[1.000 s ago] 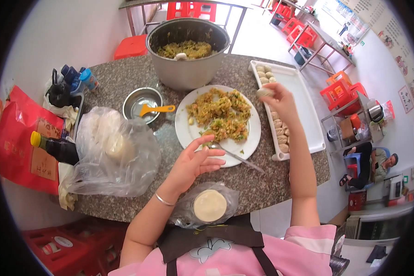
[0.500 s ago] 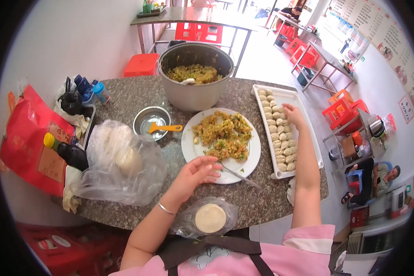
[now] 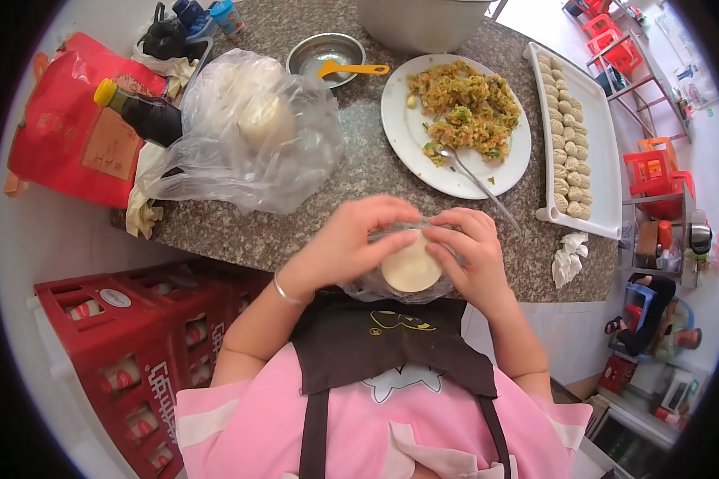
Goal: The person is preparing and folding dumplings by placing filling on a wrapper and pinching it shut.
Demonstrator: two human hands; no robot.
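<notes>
A round, pale dough wrapper (image 3: 411,271) lies on clear plastic at the front edge of the table, close to my body. My left hand (image 3: 347,239) reaches it from the left, thumb and fingertips closed at its far edge. From the right, my right hand (image 3: 481,259) has its fingers bent onto the same far edge. Whether more wrappers lie underneath is hidden. Beyond my hands is a white plate (image 3: 403,156) of chopped yellow-green filling (image 3: 467,108), with a metal spoon (image 3: 478,182) resting on its near rim. Pleated dumplings (image 3: 567,140) stand in rows in a white tray (image 3: 603,152) at the right.
At left, a plastic bag (image 3: 295,172) with dough sits near a dark bottle (image 3: 148,120) and a red bag (image 3: 72,104). A metal bowl (image 3: 303,48) holds an orange-handled tool (image 3: 359,70). A large pot (image 3: 423,28) stands at the back; crumpled tissue (image 3: 569,259) lies right.
My right hand has left the dumpling tray and come back to the wrapper. My left hand has let the spoon rest on the plate and moved to the wrapper too. The view has tilted down.
</notes>
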